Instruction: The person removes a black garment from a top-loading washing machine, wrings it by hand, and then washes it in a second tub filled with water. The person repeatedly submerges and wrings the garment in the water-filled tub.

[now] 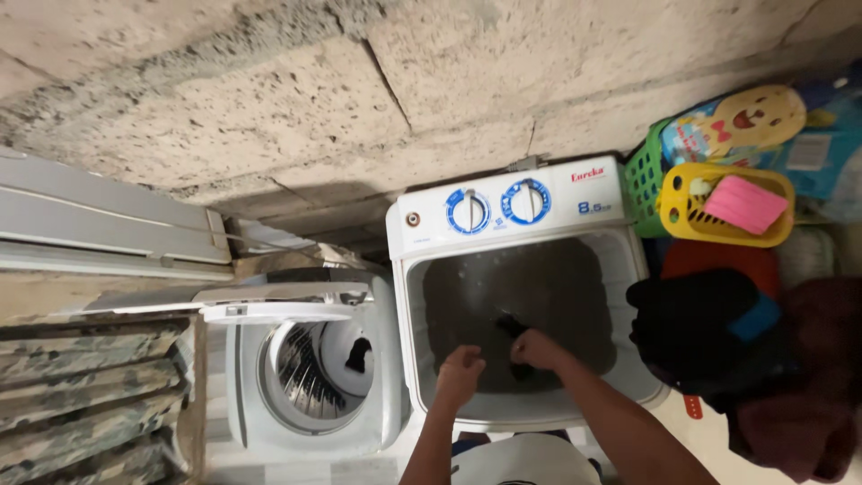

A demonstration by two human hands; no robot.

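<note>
Two hands are reaching into a washing machine tub (539,287): right hand (536,348) grasping a dark cloth (514,328), left hand (461,370) clenched.

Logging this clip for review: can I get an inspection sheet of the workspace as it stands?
Surface: washing machine tub open, murky water inside.
Job's things: dark garment in the water.
Clutter: dark clothes pile; yellow basket holding a pink cloth; green basket.
Hands: left hand closed over the tub, apparently empty; right hand gripping the garment.
Cables: nothing seen.
Surroundings: spin dryer with lid up; concrete block wall.
</note>
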